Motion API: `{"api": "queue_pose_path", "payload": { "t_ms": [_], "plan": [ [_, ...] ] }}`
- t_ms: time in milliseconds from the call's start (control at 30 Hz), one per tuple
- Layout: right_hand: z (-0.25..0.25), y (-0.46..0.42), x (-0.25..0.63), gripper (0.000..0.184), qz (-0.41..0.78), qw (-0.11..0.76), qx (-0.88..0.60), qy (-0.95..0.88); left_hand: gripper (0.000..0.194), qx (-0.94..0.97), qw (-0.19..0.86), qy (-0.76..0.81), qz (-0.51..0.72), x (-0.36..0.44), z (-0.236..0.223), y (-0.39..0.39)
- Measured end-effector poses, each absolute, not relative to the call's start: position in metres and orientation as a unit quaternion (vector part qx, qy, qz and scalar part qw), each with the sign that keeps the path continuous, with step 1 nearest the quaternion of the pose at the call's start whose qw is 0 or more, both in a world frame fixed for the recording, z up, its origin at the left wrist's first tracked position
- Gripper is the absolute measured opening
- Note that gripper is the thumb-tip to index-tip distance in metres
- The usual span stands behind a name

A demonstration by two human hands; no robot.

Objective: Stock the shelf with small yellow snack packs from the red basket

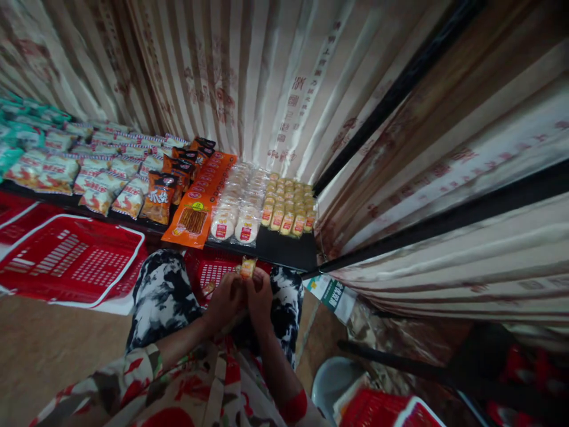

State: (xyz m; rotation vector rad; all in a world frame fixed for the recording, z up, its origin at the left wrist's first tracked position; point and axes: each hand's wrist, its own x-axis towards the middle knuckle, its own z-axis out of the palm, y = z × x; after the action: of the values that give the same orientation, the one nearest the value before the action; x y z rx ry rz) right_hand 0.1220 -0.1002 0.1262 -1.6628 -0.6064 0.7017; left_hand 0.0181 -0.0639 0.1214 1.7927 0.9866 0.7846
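Note:
Above my lap, a small yellow wrapped snack (248, 268) is held up between my two hands. My left hand (225, 298) is closed, its fingers curled in at the snack's left side. From the right, my right hand (259, 292) pinches the lower part of the wrapper with thumb and fingers. Just beyond, similar yellow wrapped snacks (288, 204) stand in rows at the right end of a black shelf (284, 252). Left of them lie clear-wrapped round white crackers (235, 222) and a large flat orange packet (195, 207).
Orange-and-black bags (159, 196), white snack bags (106, 184) and green bags (26, 127) fill the shelf's left. A red basket (89, 261) stands at left, another red basket (213, 270) under the shelf. Printed curtains hang behind; a pale basin (333, 379) sits lower right.

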Motion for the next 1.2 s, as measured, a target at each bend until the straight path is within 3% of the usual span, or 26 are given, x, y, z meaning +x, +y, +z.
{"api": "queue_pose_path", "payload": {
  "t_ms": [367,667,1200],
  "plan": [
    [0.119,-0.096,0.152,0.035,0.24,0.601,-0.713,-0.27,0.034,0.65,0.533,0.458,0.289,0.054,0.141,-0.044],
    [0.128,-0.097,0.189,0.035,0.152,0.575,-0.74,-0.314,0.028,0.625,0.624,0.371,0.287,0.095,0.145,-0.038],
    [0.14,-0.094,0.227,0.036,0.002,0.487,-0.819,-0.304,0.026,0.675,0.582,0.368,0.265,0.153,0.16,-0.029]
  ]
}}
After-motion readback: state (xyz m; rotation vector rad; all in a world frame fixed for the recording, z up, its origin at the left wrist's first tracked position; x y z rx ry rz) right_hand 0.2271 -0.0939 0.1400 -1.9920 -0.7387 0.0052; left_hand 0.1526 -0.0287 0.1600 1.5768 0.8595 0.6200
